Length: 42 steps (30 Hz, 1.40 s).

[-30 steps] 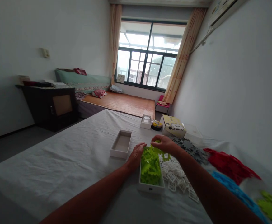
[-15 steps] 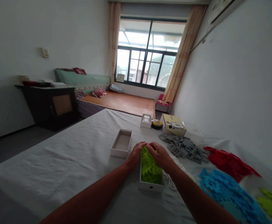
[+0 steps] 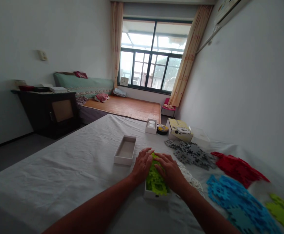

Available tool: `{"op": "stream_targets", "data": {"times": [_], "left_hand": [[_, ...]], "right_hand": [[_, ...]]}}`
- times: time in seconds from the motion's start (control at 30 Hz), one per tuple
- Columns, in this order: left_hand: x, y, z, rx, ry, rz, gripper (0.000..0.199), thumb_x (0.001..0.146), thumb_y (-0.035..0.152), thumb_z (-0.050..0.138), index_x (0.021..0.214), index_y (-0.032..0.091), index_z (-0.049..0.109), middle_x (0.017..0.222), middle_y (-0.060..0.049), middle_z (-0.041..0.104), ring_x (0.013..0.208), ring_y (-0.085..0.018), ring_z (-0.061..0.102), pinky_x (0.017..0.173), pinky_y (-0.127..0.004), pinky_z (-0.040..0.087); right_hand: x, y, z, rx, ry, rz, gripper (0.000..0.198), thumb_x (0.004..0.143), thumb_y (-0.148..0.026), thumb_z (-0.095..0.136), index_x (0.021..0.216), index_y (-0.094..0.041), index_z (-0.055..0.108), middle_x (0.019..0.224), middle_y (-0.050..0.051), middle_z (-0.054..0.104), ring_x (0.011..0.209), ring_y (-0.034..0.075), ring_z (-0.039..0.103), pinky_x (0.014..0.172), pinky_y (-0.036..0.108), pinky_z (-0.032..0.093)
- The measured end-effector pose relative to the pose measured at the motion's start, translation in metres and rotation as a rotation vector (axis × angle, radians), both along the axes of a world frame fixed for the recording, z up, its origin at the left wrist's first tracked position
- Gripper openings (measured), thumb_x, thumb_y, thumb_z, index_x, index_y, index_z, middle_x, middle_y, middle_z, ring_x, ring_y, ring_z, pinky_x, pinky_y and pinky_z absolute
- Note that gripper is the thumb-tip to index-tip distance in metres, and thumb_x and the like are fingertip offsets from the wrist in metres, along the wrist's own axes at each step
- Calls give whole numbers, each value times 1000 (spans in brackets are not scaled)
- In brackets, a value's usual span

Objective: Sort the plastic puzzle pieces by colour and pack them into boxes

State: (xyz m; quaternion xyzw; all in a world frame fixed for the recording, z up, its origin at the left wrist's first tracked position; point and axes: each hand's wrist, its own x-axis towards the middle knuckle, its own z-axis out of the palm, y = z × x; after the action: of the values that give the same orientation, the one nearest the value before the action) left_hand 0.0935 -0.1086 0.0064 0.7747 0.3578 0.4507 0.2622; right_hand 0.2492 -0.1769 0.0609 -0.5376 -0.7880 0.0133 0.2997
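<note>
A white cardboard box (image 3: 156, 195) stands on the cloth in front of me, holding bright green interlocking plastic pieces (image 3: 156, 182). The pieces rise to the rim, and one lies close to the near edge. My left hand (image 3: 142, 164) is on the left side of the green pieces, its fingers curved over the far end. From the right, my right hand (image 3: 168, 167) grips the same pieces, fingers bent across their top. The hands hide the box's far end and part of its sides. Left of them is an open white lid-like box (image 3: 125, 151).
White lattice-like pieces (image 3: 193, 180) lie right of the box. Grey (image 3: 190, 152), red (image 3: 237, 167) and blue pieces (image 3: 237, 198) are piled further right, with green ones (image 3: 280, 208) beyond. A yellow box (image 3: 179, 130), a round tin (image 3: 162, 129) and a small white box (image 3: 151, 126) stand behind.
Both hands have come down further around the green pieces, covering more of them. The pieces now sit higher and nearer the box's front rim. The view has shifted slightly.
</note>
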Motion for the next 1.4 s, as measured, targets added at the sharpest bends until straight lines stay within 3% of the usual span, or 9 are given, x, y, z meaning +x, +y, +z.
{"op": "stream_targets", "data": {"times": [0.1, 0.2, 0.3, 0.43, 0.63, 0.77, 0.9, 1.13, 1.4], "left_hand": [[-2, 0, 4, 4, 53, 8, 44, 97, 32, 23, 124, 22, 58, 134, -7, 51, 129, -20, 40, 112, -42, 30], [-6, 1, 6, 32, 150, -16, 37, 94, 32, 36, 122, 25, 60, 136, -5, 50, 130, -22, 38, 111, -45, 31], [-7, 1, 10, 103, 206, -36, 31, 91, 32, 44, 113, 28, 66, 135, -3, 52, 130, -23, 38, 110, -45, 31], [-4, -1, 17, 154, 193, -50, 34, 93, 35, 41, 91, 28, 74, 127, -1, 58, 125, -22, 42, 109, -43, 32], [-15, 7, 17, 55, 53, -155, 40, 93, 33, 38, 128, 26, 55, 138, -4, 48, 129, -22, 38, 112, -43, 29], [-19, 10, 11, 65, 145, -325, 46, 79, 26, 57, 125, 26, 57, 140, -4, 46, 133, -27, 33, 112, -46, 26], [-11, 6, 14, 123, 142, -232, 42, 76, 16, 54, 116, 25, 63, 137, -6, 50, 130, -26, 38, 110, -46, 29], [2, -5, 38, 238, 347, -287, 55, 74, 8, 46, 122, 30, 59, 136, 1, 54, 134, -23, 35, 112, -45, 26], [1, -13, 76, 291, 554, -422, 35, 82, 19, 47, 104, 35, 68, 113, 5, 68, 126, -21, 45, 113, -45, 15]], "right_hand": [[5, -7, 13, -13, 80, -23, 22, 90, -33, 51, 106, -24, 64, 107, 5, 67, 104, 22, 54, 91, 38, 42], [12, -25, 28, -220, 95, 121, 20, 80, -40, 65, 90, -24, 67, 90, 2, 68, 86, 18, 58, 78, 30, 46], [13, -42, 29, -363, 38, 228, 20, 71, -38, 75, 86, -25, 69, 87, 0, 68, 84, 17, 58, 76, 28, 44], [10, -48, 16, -342, 73, 181, 10, 77, -33, 70, 81, -24, 70, 81, 0, 68, 83, 16, 57, 77, 28, 43], [22, -41, 17, -240, 184, 108, 20, 87, -37, 57, 78, -22, 68, 81, 2, 67, 77, 15, 58, 68, 26, 46], [37, -45, 23, -180, 217, 8, 24, 89, -38, 51, 81, -21, 66, 80, 1, 64, 67, 12, 57, 59, 23, 45], [69, -65, 21, -156, 263, -141, 26, 88, -43, 51, 80, -22, 65, 80, 0, 65, 69, 13, 59, 60, 23, 47], [136, -107, 4, -226, 364, -375, 33, 84, -53, 53, 85, -23, 66, 81, 2, 69, 76, 19, 63, 66, 25, 51], [127, -118, -13, -267, 361, -298, 32, 84, -51, 52, 81, -23, 67, 78, 2, 69, 72, 17, 63, 64, 24, 51]]}}
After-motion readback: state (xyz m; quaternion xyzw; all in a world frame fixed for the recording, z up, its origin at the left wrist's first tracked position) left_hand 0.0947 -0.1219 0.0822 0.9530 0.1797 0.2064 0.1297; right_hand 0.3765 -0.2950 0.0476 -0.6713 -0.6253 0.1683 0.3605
